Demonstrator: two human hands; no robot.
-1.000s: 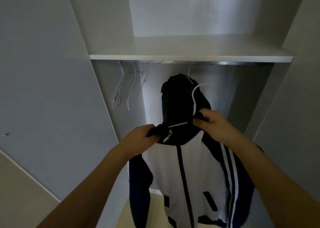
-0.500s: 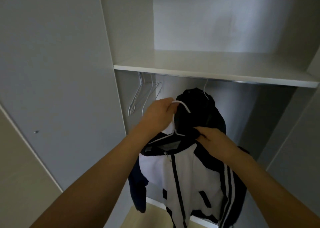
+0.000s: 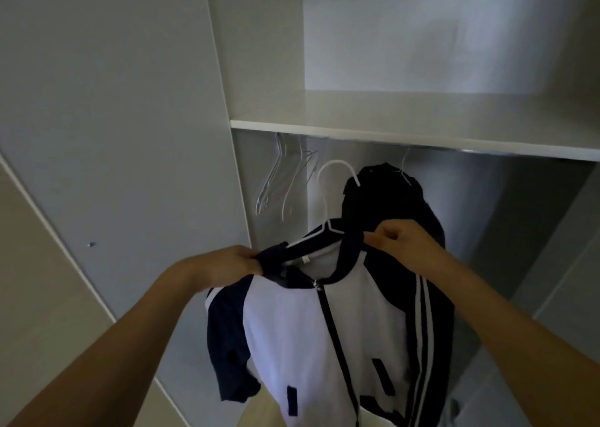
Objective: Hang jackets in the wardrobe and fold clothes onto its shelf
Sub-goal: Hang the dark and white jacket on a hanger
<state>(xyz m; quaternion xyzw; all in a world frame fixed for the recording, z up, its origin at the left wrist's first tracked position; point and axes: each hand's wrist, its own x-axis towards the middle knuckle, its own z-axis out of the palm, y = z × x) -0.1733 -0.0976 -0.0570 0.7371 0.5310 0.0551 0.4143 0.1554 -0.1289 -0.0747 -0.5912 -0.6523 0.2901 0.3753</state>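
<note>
In front of the open wardrobe (image 3: 406, 111) I hold the white-and-navy jacket (image 3: 328, 326) below the rail, left hand (image 3: 227, 264) and right hand (image 3: 402, 240) each pinching one shoulder, so I should keep the white hanger (image 3: 328, 199) level when I lift its hook to the rail.

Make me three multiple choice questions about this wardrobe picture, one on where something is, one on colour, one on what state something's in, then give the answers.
1. Where do the spare hangers hang?
A. Under the shelf, at the left end
B. On top of the shelf
C. On the floor

2. What colours is the jacket being held?
A. Red and grey
B. White and navy
C. All black

3. The white hanger in that jacket is:
A. Hooked on the rail
B. Lying on the shelf
C. Not yet hooked, hook free in the air

Answers: 1 A, they dangle below the shelf's left end. 2 B, white body, navy sleeves. 3 C, the left hand and right hand hold the jacket's shoulders.
</note>
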